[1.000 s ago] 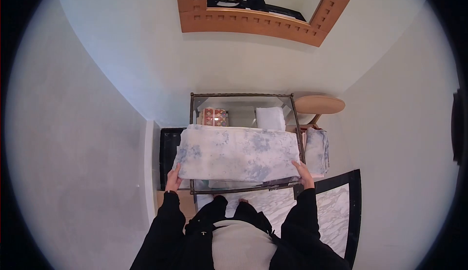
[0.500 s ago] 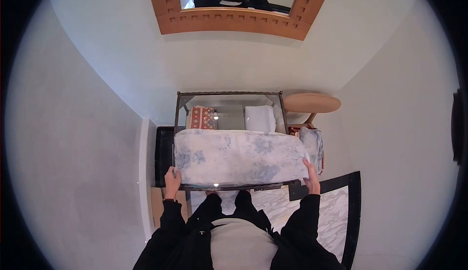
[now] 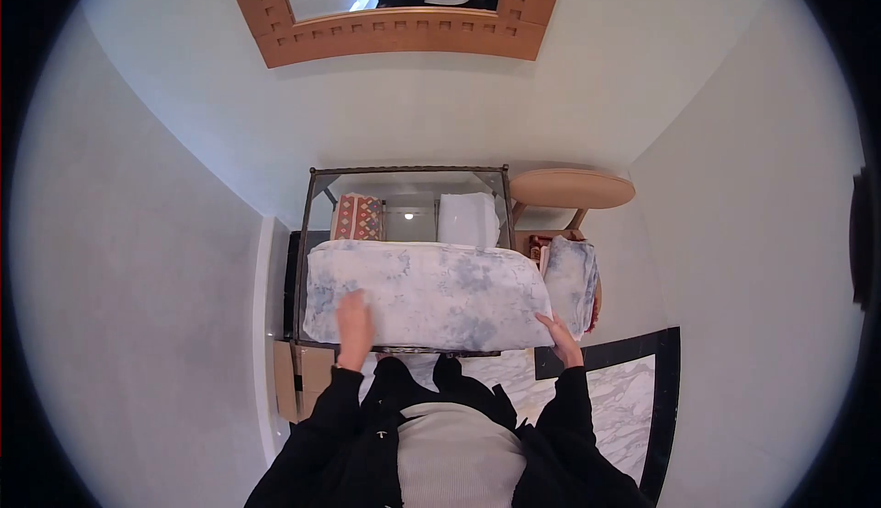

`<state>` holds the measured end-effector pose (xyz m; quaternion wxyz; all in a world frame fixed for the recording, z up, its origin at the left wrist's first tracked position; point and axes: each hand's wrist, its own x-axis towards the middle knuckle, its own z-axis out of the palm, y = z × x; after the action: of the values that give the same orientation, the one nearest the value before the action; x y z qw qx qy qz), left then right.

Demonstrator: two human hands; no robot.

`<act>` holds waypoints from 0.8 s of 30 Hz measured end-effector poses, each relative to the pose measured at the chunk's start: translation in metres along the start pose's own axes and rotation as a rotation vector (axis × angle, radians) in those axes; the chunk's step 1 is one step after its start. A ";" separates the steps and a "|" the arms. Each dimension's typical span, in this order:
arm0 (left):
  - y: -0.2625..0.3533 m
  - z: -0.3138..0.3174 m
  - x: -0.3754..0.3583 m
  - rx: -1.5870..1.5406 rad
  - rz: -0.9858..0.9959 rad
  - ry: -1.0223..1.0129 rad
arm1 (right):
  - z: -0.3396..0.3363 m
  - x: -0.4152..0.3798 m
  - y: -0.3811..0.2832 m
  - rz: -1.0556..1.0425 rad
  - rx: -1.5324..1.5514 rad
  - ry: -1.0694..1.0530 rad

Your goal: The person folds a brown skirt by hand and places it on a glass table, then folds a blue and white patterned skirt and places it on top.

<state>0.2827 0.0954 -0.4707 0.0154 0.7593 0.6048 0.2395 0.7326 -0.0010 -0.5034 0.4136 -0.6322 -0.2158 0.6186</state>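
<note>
A long folded cloth [image 3: 427, 292], white with a blotchy blue-grey floral pattern, lies across the front of a glass-topped table [image 3: 408, 184]. My left hand [image 3: 355, 326] is over the cloth's left front part, its fingers smeared by motion. At the right front corner, my right hand [image 3: 563, 339] has its fingers and thumb closed about the cloth's edge. The cloth is fairly flat, with rounded corners and a few soft creases.
Behind the cloth are an orange patterned folded textile [image 3: 358, 217] and a white folded cloth [image 3: 468, 220]. To the right, a wooden chair [image 3: 574, 189] carries another blue-grey patterned cloth [image 3: 571, 279]. A wood-framed mirror [image 3: 404, 35] hangs on the wall; cardboard [image 3: 315, 370] stands at lower left.
My left hand has let go of the cloth's left edge and moved inward over its top. My right hand stays at the right edge. The view has shifted slightly.
</note>
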 end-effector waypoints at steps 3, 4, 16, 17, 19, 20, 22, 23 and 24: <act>0.082 -0.011 0.028 -0.555 -0.028 -0.335 | 0.030 -0.014 -0.030 -0.133 0.004 0.064; 0.112 -0.018 0.039 -0.818 -0.131 -0.472 | 0.044 -0.020 -0.041 -0.267 -0.103 0.040; 0.165 0.011 0.074 -0.707 -0.331 -0.443 | 0.170 -0.091 -0.089 -0.647 -0.580 -0.333; 0.165 0.003 0.075 -0.704 -0.336 -0.392 | 0.167 -0.088 -0.086 -0.610 -0.473 -0.340; 0.170 -0.010 0.080 -0.689 -0.303 -0.303 | 0.154 -0.070 -0.069 -0.530 -0.264 -0.348; 0.175 -0.018 0.085 -0.677 -0.265 -0.263 | 0.146 -0.058 -0.054 -0.459 -0.189 -0.358; 0.186 -0.034 0.096 -0.670 -0.183 -0.204 | 0.130 -0.037 -0.023 -0.311 -0.041 -0.379; 0.195 -0.041 0.104 -0.674 -0.139 -0.184 | 0.124 -0.039 -0.021 -0.180 -0.229 -0.395; 0.203 -0.048 0.112 -0.678 -0.094 -0.163 | 0.125 -0.042 -0.017 -0.146 -0.271 -0.535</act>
<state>0.4660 0.1316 -0.3261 0.3259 0.6989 0.5222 0.3642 0.6105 0.0077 -0.4512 0.2975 -0.4793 -0.4424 0.6972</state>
